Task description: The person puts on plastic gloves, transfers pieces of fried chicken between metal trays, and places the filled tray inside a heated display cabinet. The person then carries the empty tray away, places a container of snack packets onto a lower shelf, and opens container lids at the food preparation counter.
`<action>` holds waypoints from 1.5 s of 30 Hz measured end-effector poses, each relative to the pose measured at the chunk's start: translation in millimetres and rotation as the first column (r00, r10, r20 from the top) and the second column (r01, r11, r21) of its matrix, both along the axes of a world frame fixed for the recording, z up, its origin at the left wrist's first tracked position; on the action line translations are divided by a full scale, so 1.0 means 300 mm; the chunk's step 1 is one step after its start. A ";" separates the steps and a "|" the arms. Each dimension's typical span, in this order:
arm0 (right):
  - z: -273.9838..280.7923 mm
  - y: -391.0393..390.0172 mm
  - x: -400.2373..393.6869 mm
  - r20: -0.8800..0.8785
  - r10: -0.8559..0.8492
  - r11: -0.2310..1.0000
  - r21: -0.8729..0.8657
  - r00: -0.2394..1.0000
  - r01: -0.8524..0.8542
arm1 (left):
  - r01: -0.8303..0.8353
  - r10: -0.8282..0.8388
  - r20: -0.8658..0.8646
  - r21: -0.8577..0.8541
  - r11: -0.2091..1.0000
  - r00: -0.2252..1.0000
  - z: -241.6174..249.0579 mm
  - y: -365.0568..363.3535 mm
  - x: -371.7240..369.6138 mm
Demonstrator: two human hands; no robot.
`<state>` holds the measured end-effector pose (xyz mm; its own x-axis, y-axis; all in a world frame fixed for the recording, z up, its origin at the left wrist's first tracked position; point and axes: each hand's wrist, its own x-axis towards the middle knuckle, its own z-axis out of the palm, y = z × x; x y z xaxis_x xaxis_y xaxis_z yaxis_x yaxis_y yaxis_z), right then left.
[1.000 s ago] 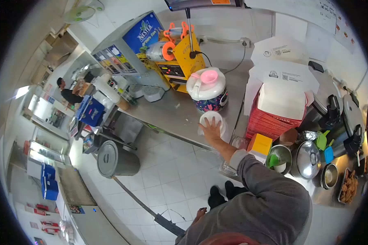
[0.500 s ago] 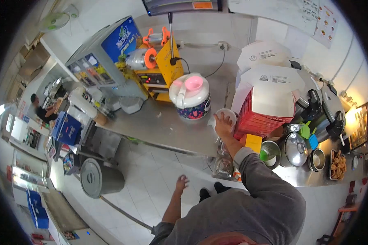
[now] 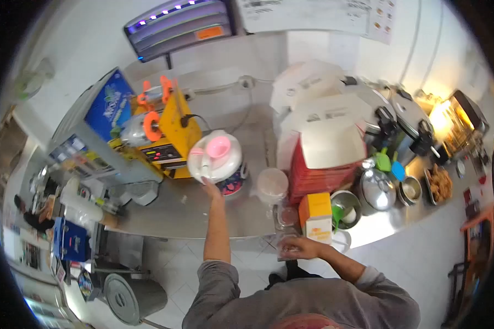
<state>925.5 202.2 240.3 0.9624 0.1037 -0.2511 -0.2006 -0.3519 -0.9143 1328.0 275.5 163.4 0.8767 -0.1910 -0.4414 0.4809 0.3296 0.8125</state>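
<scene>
My left hand point(image 3: 212, 190) reaches over the counter, its fingers closed at the handle of a white lid point(image 3: 228, 169). A pink cup point(image 3: 218, 146) rests on this lid. The lid sits off to the left over a round container point(image 3: 233, 186) with a dark floral pattern. At the counter's front edge, my right hand point(image 3: 303, 248) has its fingers curled over clear plastic containers point(image 3: 286, 216); I cannot tell what is in them. Behind it stands a translucent round tub point(image 3: 272, 185), beside a yellow and white box point(image 3: 316, 215).
A yellow sealing machine point(image 3: 175, 134) and a drink dispenser point(image 3: 96, 137) stand at left. Red folded boxes point(image 3: 319, 178) are stacked right of centre. Metal bowls point(image 3: 352, 205), a lidded pot point(image 3: 377, 189) and a tray of fried food point(image 3: 438, 183) line the right side. Another person point(image 3: 35, 219) is far left.
My left hand has risen from beside my body to the lid. The right hand has left the round tub and come back to the front edge. The view has shifted right.
</scene>
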 end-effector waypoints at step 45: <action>-0.868 -0.384 -1.334 -0.624 0.478 0.876 0.285 0.618 -0.389 | 0.891 -0.716 -0.530 0.294 0.347 0.454 -0.095 0.920 -2.240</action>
<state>525.2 86.9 -20.2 0.3829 0.5340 -0.7538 -0.6118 -0.4648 -0.6400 656.2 551.4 134.8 0.2397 -0.4266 -0.8721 0.4901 -0.7222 0.4880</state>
